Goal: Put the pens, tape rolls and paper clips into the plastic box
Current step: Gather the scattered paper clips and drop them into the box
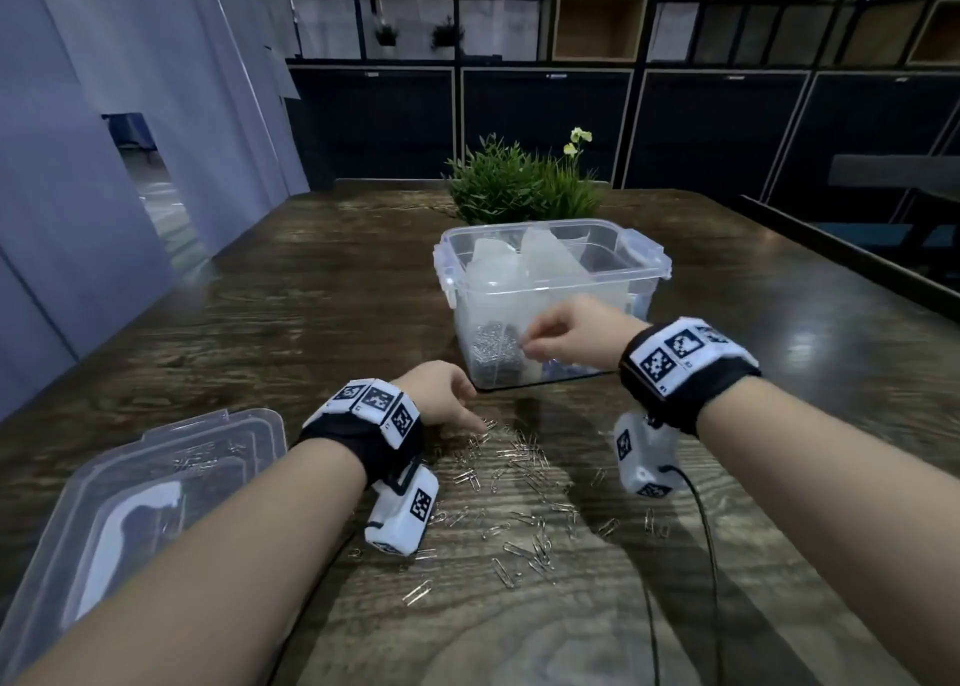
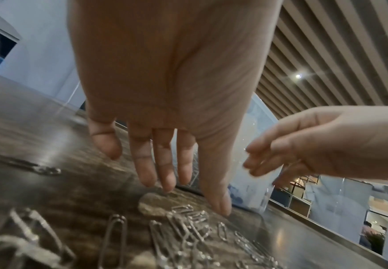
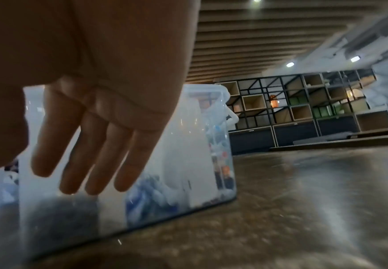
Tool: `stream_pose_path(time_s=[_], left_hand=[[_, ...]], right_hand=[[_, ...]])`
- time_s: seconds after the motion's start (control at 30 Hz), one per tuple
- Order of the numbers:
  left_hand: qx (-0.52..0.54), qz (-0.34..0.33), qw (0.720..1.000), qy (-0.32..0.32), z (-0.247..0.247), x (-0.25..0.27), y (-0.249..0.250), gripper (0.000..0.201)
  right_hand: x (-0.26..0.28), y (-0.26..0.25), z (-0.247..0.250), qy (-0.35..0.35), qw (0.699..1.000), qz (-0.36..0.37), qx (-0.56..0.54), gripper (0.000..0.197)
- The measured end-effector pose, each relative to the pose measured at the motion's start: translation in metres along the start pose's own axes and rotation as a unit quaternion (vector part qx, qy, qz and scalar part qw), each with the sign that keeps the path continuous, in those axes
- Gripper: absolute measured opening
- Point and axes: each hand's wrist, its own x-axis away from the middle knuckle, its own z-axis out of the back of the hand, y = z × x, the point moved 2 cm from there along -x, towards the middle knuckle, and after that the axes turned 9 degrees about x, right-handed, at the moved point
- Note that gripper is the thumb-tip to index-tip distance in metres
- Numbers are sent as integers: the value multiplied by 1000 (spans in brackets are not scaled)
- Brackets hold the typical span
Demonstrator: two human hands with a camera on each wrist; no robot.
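The counter (image 1: 291, 290) under my arms is dark wood with a strong streaked grain and a glossy sheen. On it, ahead of me and a little right, stands the plastic box (image 1: 550, 300), clear and rectangular with rounded corners and latch tabs on its rim, open at the top, one corner turned toward me. Inside it I see pale, milky shapes I cannot identify, a grey heap of paper clips against the near wall, and blue bits low at the right. Behind the box, touching or nearly so, sits a leafy green plant (image 1: 519, 186) with two yellow blooms. The box's clear lid (image 1: 156, 482) lies flat at my near left, with a few clips scattered on it.

My right hand (image 1: 571, 337) hangs in front of the box's near wall, above the counter; my right grip is slack, fingers (image 3: 100, 156) straight and parted, holding nothing I can make out. My left hand (image 1: 441, 394) reaches down just left of the box's near corner; that grip is likewise empty and spread, fingertips (image 2: 220, 205) at the edge of the loose paper clips (image 1: 524, 482). These thin silver wire loops lie flat between my forearms, their long axes pointing every which way, some tangled together.
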Motion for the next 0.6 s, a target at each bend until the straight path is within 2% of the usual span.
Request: stream_pose_path(time_s=[0.07,0.2,0.4,0.53,0.6], left_hand=[[-26,0,1000,-5,-7,-3,4,53],[-48,7,999,-12,-12,-12,9,44],[-83,7,996,-14,-17,-22,12,29],[-111,6,993,-42,-20,-21,16,12],[-131,3,990,-49,-20,-17,17,10]], right_hand=[[-1,17,-22,-56,994,-11,88,25],[-15,37,-49,-130,977,-27,165,48],[-22,40,-66,-171,960,-23,221,61],[-10,36,-64,-178,961,-19,212,59],[-3,32,-65,-176,961,-3,214,59]])
